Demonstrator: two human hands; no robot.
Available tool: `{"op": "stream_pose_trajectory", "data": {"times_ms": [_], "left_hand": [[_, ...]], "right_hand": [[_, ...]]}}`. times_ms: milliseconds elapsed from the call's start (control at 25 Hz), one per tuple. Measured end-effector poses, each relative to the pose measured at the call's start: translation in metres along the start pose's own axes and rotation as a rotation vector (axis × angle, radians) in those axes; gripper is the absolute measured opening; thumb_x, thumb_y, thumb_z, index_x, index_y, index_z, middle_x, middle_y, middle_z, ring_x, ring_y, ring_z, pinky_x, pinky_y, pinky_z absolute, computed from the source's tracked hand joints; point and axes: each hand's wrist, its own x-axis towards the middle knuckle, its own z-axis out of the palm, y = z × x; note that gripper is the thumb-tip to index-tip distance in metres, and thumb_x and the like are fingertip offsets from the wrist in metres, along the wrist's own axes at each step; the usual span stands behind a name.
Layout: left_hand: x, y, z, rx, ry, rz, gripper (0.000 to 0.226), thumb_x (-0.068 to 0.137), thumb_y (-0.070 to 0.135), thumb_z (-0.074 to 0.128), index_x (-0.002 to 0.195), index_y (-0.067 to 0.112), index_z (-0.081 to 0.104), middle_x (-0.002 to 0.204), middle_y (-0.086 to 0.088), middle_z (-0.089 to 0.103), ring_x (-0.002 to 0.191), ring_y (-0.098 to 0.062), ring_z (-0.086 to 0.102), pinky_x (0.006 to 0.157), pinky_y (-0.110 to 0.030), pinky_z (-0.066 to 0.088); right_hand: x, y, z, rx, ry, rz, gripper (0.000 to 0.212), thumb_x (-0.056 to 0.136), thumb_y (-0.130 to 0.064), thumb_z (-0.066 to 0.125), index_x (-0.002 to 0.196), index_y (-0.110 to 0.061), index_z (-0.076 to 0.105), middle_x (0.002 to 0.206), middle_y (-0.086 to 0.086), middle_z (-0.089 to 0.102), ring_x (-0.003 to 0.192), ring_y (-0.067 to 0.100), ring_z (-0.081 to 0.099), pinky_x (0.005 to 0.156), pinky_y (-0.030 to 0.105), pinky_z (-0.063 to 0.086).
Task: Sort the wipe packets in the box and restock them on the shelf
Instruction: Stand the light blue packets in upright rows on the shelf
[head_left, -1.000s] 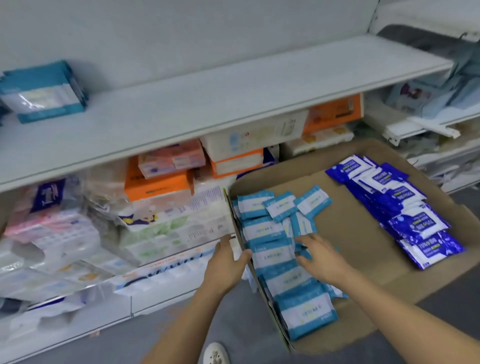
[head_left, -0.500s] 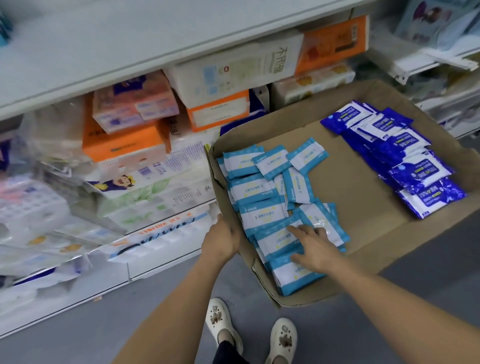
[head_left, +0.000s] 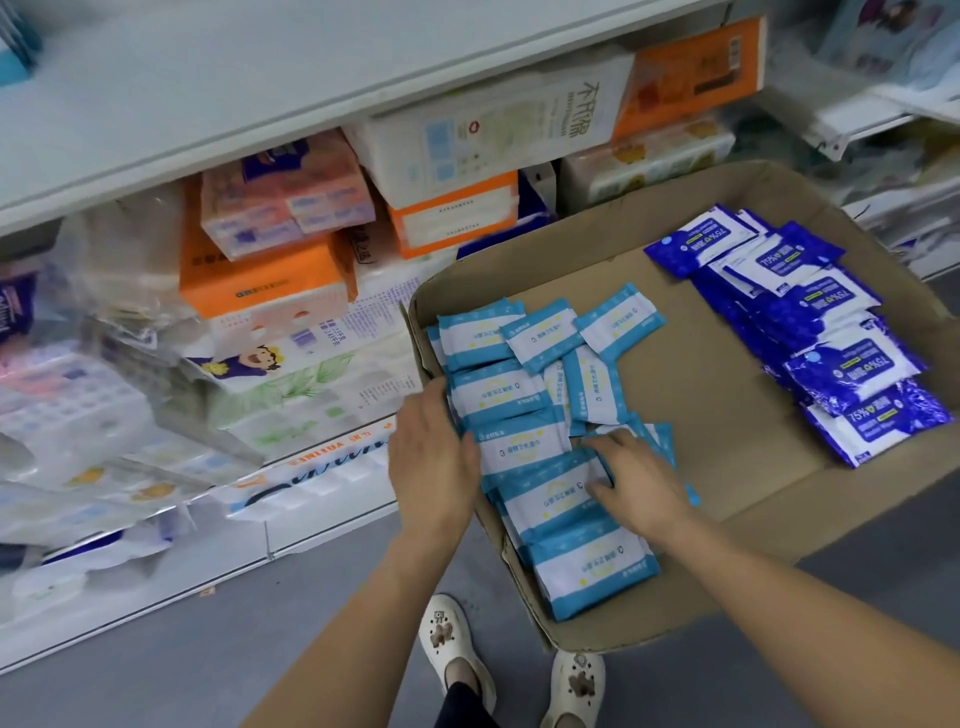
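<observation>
An open cardboard box (head_left: 701, 374) sits on the floor in front of the shelving. Several light-blue wipe packets (head_left: 519, 395) lie overlapped in a row along its left wall. Several dark-blue wipe packets (head_left: 831, 332) are piled along its right side. My left hand (head_left: 431, 457) reaches over the box's left wall, and its fingers touch the left edge of the light-blue row. My right hand (head_left: 639, 483) rests on the same row from the right, fingers spread over the packets. The packets under both hands are partly hidden.
A white shelf board (head_left: 260, 93) runs above, mostly bare. Below it, orange tissue packs (head_left: 260, 280) and white boxes (head_left: 493, 135) crowd the lower shelves. My feet in white clogs (head_left: 452, 639) stand on the grey floor by the box's near corner.
My left hand has moved from outside the box wall over its edge onto the light-blue packets. My right hand stays on the row, shifted slightly. The view has tilted down.
</observation>
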Motion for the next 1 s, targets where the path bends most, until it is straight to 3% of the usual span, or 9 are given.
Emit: {"op": "stream_pose_trajectory", "data": {"times_ms": [40, 120, 200, 320, 520, 720, 840, 920, 1000], "left_hand": [[0.008, 0.007, 0.003, 0.049, 0.024, 0.175, 0.055, 0.077, 0.003, 0.065, 0.130, 0.008, 0.051, 0.114, -0.011, 0.054, 0.102, -0.025, 0.049, 0.078, -0.038, 0.044], [0.025, 0.018, 0.019, 0.151, -0.221, 0.364, 0.054, 0.079, 0.001, 0.062, 0.131, 0.007, 0.051, 0.119, -0.012, 0.053, 0.105, -0.030, 0.051, 0.077, -0.039, 0.048], [0.036, 0.025, 0.039, 0.392, -0.574, 0.385, 0.056, 0.088, 0.005, 0.058, 0.140, 0.006, 0.039, 0.131, -0.013, 0.045, 0.116, -0.031, 0.046, 0.079, -0.038, 0.044], [0.044, 0.026, 0.058, 0.626, -0.721, 0.455, 0.059, 0.089, 0.011, 0.061, 0.140, 0.005, 0.032, 0.134, -0.014, 0.039, 0.119, -0.031, 0.043, 0.081, -0.038, 0.041], [0.044, 0.023, 0.069, 0.381, -0.909, 0.179, 0.063, 0.085, 0.019, 0.068, 0.136, 0.010, 0.033, 0.125, -0.013, 0.052, 0.112, -0.030, 0.053, 0.084, -0.038, 0.047], [0.039, 0.025, 0.076, 0.154, -0.880, -0.046, 0.057, 0.082, 0.029, 0.075, 0.126, 0.011, 0.044, 0.126, -0.012, 0.051, 0.114, -0.029, 0.052, 0.092, -0.037, 0.047], [0.032, 0.034, 0.083, 0.191, -0.877, -0.090, 0.056, 0.083, 0.028, 0.074, 0.127, 0.010, 0.045, 0.128, -0.013, 0.050, 0.115, -0.030, 0.054, 0.090, -0.036, 0.049], [0.034, 0.035, 0.086, 0.229, -0.937, -0.056, 0.041, 0.087, 0.026, 0.069, 0.120, 0.009, 0.052, 0.123, -0.011, 0.056, 0.109, -0.027, 0.057, 0.080, -0.031, 0.047], [0.039, 0.036, 0.081, 0.164, -0.982, -0.101, 0.032, 0.091, 0.027, 0.062, 0.117, 0.009, 0.056, 0.120, -0.010, 0.059, 0.105, -0.026, 0.058, 0.082, -0.031, 0.049]], "right_hand": [[0.005, 0.001, 0.000, -0.005, -0.007, -0.026, 0.058, 0.086, -0.023, 0.061, 0.141, -0.028, 0.042, 0.140, 0.000, 0.043, 0.124, 0.023, 0.043, 0.093, 0.039, 0.046], [0.012, 0.000, 0.002, -0.041, -0.074, -0.076, 0.063, 0.084, -0.017, 0.062, 0.142, -0.029, 0.041, 0.143, -0.003, 0.040, 0.127, 0.021, 0.039, 0.097, 0.038, 0.042], [0.017, 0.000, 0.002, -0.130, -0.106, -0.107, 0.063, 0.084, -0.016, 0.061, 0.142, -0.030, 0.040, 0.141, -0.003, 0.040, 0.129, 0.020, 0.036, 0.099, 0.035, 0.039], [0.022, 0.003, 0.000, -0.163, -0.120, -0.108, 0.059, 0.086, -0.020, 0.062, 0.141, -0.027, 0.042, 0.135, 0.001, 0.044, 0.127, 0.021, 0.036, 0.097, 0.031, 0.036], [0.019, 0.008, -0.006, 0.074, -0.204, 0.006, 0.039, 0.082, -0.027, 0.072, 0.118, -0.020, 0.060, 0.109, 0.000, 0.050, 0.110, 0.020, 0.048, 0.085, 0.029, 0.041], [0.018, 0.016, -0.007, 0.336, -0.221, 0.121, 0.024, 0.075, -0.020, 0.078, 0.078, -0.025, 0.055, 0.087, -0.003, 0.058, 0.081, 0.015, 0.057, 0.067, 0.029, 0.047], [0.015, 0.014, -0.011, 0.550, -0.215, 0.170, 0.023, 0.076, -0.009, 0.077, 0.076, -0.019, 0.057, 0.077, -0.002, 0.060, 0.069, 0.010, 0.057, 0.057, 0.021, 0.044], [0.012, 0.012, -0.015, 0.657, -0.228, 0.180, 0.023, 0.077, -0.004, 0.076, 0.076, -0.019, 0.057, 0.077, -0.003, 0.063, 0.069, 0.008, 0.060, 0.058, 0.018, 0.045], [0.010, 0.013, -0.022, 0.763, -0.247, 0.181, 0.020, 0.079, -0.002, 0.074, 0.084, -0.017, 0.062, 0.083, -0.004, 0.069, 0.077, 0.009, 0.067, 0.066, 0.020, 0.052]]}}
